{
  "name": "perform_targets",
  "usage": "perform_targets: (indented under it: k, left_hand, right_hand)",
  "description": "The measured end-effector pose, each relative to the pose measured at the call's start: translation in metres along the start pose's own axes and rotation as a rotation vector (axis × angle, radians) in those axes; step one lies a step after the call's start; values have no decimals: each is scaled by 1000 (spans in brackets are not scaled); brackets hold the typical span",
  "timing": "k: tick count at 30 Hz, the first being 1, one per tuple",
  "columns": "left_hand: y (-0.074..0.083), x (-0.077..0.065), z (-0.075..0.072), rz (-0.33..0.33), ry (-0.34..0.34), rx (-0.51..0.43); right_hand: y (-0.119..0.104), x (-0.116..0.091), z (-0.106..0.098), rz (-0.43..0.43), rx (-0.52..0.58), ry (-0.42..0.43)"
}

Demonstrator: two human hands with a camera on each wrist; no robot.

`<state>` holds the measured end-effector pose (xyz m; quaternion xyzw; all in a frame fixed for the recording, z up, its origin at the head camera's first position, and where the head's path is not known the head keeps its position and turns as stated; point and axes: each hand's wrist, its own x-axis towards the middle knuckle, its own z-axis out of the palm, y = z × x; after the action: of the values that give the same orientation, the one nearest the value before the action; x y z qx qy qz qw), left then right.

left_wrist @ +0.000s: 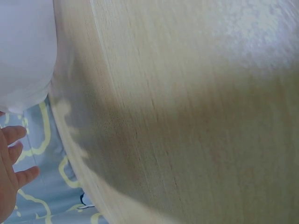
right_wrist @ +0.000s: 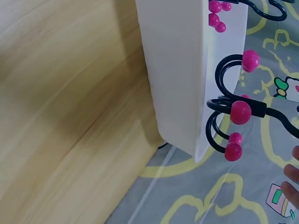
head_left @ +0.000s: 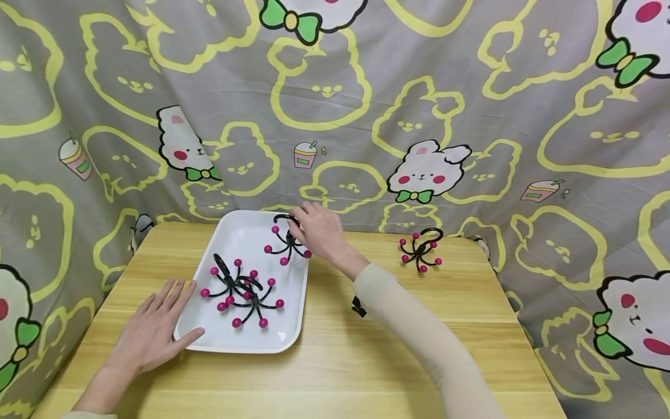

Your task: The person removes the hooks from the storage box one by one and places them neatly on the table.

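Note:
My right hand (head_left: 319, 233) holds a black head massager (head_left: 290, 238) by its curved handle, over the far right part of the white tray (head_left: 282, 340). In the right wrist view this massager's bent legs and pink ball tips (right_wrist: 240, 112) show beside the tray rim, with fingers (right_wrist: 292, 179) at the frame's edge. Two similar massagers (head_left: 255, 302) lie overlapping in the tray's near half. Flat and spread, my left hand (head_left: 154, 331) touches the tray's left side; only part of it shows in the left wrist view.
Another head massager (head_left: 420, 251) lies on the wooden table (head_left: 335, 372) at the far right. A small black object (head_left: 358, 306) is partly hidden by the right sleeve (head_left: 413, 326). A grey patterned curtain (head_left: 345, 134) hangs behind the table and along its sides.

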<state>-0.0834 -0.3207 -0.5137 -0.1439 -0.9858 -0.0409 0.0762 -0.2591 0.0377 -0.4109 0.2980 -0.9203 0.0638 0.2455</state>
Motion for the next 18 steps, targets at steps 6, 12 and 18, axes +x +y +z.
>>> perform_targets:
  k: [6, 12, 18]
  left_hand:
    - [0, 0, 0, 3, 0, 2]
    - [0, -1, 0, 7, 6, 0]
    - [-1, 0, -1, 6, 4, 3]
  right_hand:
    - [10, -7, -10, -25, 14, 30]
    - [22, -13, -22, -26, 45, 39]
    - [39, -19, -32, -29, 73, 41]
